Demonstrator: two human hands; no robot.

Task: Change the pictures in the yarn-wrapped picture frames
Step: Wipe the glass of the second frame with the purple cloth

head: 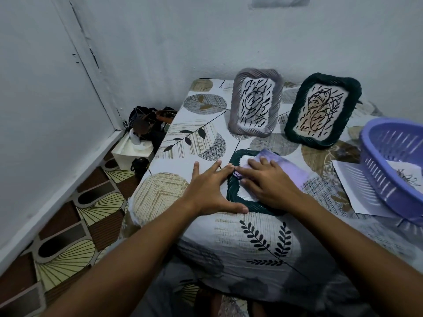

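Observation:
A dark green yarn-wrapped frame (232, 191) lies flat near the table's front edge. My left hand (210, 191) rests on its left rim with fingers spread straight. My right hand (267, 181) presses flat on a purple-white picture sheet (290, 170) lying over the frame's opening. Behind, a grey yarn-wrapped frame (256, 76) and a second dark green yarn-wrapped frame (353, 88) stand upright, each showing a black scribble drawing.
A purple plastic basket (375, 179) holding a drawing stands at the right, on white paper sheets (350, 184). The leaf-patterned cloth (183, 133) covers the table. Dark bags and a white box (135, 152) sit on the floor at the left, by the wall corner.

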